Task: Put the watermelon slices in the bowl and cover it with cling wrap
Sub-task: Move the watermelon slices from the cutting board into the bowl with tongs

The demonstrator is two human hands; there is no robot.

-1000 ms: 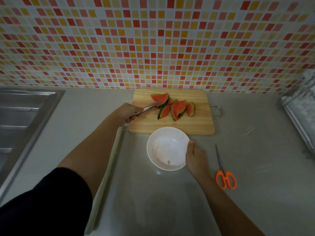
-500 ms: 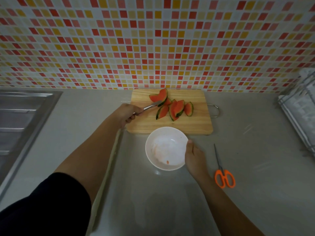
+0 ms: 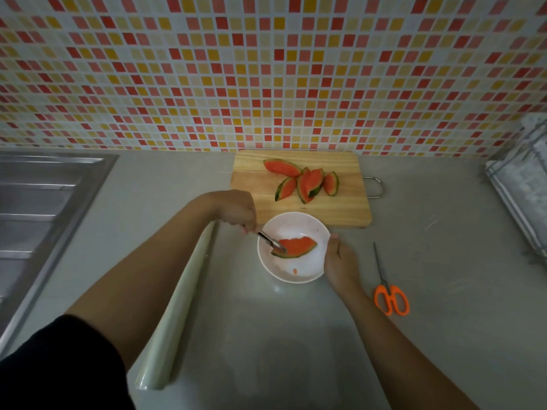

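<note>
A white bowl [image 3: 307, 272] stands on the counter just in front of a wooden cutting board [image 3: 254, 184]. My left hand [image 3: 236, 210] grips metal tongs [image 3: 270, 239] whose tips pinch a watermelon slice [image 3: 297, 246] inside the bowl. My right hand [image 3: 340, 263] holds the bowl's right rim. Several more watermelon slices [image 3: 307, 182] lie on the board. A roll of cling wrap [image 3: 177, 309] lies on the counter under my left forearm, with a sheet pulled out to the right beneath the bowl.
Orange-handled scissors [image 3: 390, 297] lie right of the bowl. A steel sink [image 3: 38, 208] fills the left side. A dish rack [image 3: 521, 187] stands at the far right. A mosaic-tiled wall [image 3: 266, 72] rises behind the board.
My left hand has carried one slice with the tongs from the cutting board down into the bowl. My right hand has stayed on the bowl's rim.
</note>
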